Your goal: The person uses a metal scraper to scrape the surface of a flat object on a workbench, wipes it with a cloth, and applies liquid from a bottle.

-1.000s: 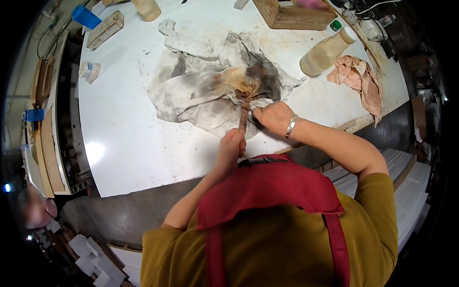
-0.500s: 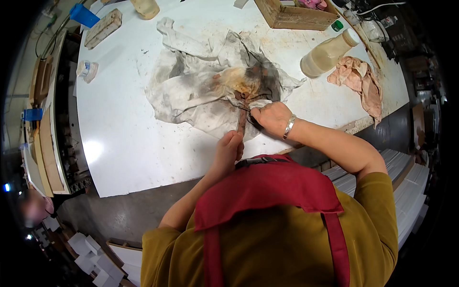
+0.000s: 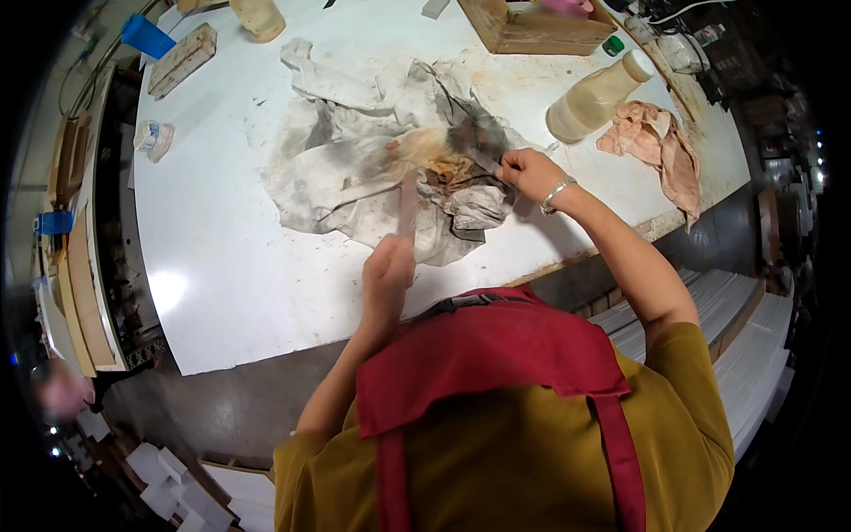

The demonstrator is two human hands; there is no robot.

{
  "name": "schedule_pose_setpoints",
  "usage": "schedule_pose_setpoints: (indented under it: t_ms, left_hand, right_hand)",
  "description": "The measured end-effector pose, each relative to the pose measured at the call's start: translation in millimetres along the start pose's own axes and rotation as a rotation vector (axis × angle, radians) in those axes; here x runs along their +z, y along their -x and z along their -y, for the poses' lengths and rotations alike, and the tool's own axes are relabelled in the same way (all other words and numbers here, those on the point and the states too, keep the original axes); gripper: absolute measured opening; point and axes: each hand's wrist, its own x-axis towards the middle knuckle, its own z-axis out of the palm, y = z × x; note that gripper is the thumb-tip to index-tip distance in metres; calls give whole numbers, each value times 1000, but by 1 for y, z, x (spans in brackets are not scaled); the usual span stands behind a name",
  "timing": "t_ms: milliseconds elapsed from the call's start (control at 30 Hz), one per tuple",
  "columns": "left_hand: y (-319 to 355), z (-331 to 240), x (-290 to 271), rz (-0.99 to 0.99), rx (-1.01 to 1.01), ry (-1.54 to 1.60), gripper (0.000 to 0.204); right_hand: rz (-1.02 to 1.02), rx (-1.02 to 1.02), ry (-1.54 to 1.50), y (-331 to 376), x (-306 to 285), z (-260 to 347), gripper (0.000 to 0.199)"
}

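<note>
A crumpled white cloth (image 3: 328,168), stained grey, yellow and rust-brown, lies spread on the white table (image 3: 213,257) before me. My left hand (image 3: 388,270) is closed round the lower end of a narrow flat brownish strip (image 3: 408,204). The strip stands out from the fist toward the cloth's middle and is smeared by motion. At the cloth's right side, my right hand (image 3: 530,175) is closed in a pinch. A thin greyish piece (image 3: 485,161) reaches from its fingertips toward the dark stain; whether it is a tool or a cloth fold, I cannot tell.
Right of the cloth stand a cloudy bottle with a white lid (image 3: 589,102) and a pinkish rag (image 3: 656,151). A wooden box (image 3: 523,37) and green cap (image 3: 613,45) sit at the back. Far left are a blue cup (image 3: 147,35), a block (image 3: 183,62) and a small white roll (image 3: 154,139).
My hands have moved apart: the left, with the strip, went left, and the right went up and to the right. Part of the cloth now lies bunched between them.
</note>
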Motion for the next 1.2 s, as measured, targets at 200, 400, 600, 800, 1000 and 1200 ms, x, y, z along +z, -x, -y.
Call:
schedule_pose_setpoints:
  t_ms: [200, 400, 600, 800, 1000, 1200]
  left_hand:
    - [-14, 15, -11, -15, -104, -8, 27]
    - [-14, 15, -12, 2, -76, -57, 27]
    - [-12, 16, -14, 4, -75, -22, 27]
    - [-2, 7, -2, 94, -27, -106, 24]
    - [-24, -6, 24, 131, -83, -76, 24]
    - [-53, -28, 37, 211, -4, -290, 25]
  right_hand:
    - [91, 118, 130, 30, -30, -30, 27]
    - [104, 145, -490, 28, -25, -33, 30]
    - [-116, 40, 294, 49, -25, -32, 19]
    - [-177, 54, -302, 48, -32, -59, 24]
    - [-666, 85, 97, 53, -46, -52, 40]
    - [-857, -185, -464, -14, -108, -97, 89]
